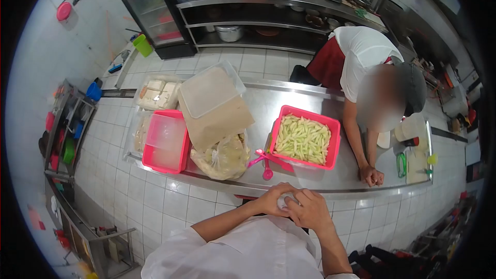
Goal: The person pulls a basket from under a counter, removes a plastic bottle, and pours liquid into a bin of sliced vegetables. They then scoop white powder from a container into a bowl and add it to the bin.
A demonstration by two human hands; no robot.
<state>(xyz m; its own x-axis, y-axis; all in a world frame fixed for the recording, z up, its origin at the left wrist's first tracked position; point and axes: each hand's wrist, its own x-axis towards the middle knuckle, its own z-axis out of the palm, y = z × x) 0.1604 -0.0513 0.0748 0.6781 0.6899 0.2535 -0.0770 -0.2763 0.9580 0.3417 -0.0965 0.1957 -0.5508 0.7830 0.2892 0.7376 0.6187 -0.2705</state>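
Close to my body, at the near edge of the steel table point(253, 93), my hands meet around a small whitish object point(282, 202). Its kind is hard to make out because fingers cover much of it. My left hand point(269, 200) curls around it from the left. From the right, my right hand point(312, 211) closes over it with bent fingers. Just beyond the hands lie a pink spoon point(267, 173) and other pink utensils. A pink tub point(335, 147) full of pale green cut sticks point(302, 137) stands behind them.
Left on the table are a clear bag point(222, 160), brown cardboard point(219, 116), another pink tub point(165, 168) and a container of white blocks point(155, 93). A co-worker point(361, 57) leans on the right side, hands together, near a green-handled item point(401, 164). Steel shelves point(258, 20) line the back.
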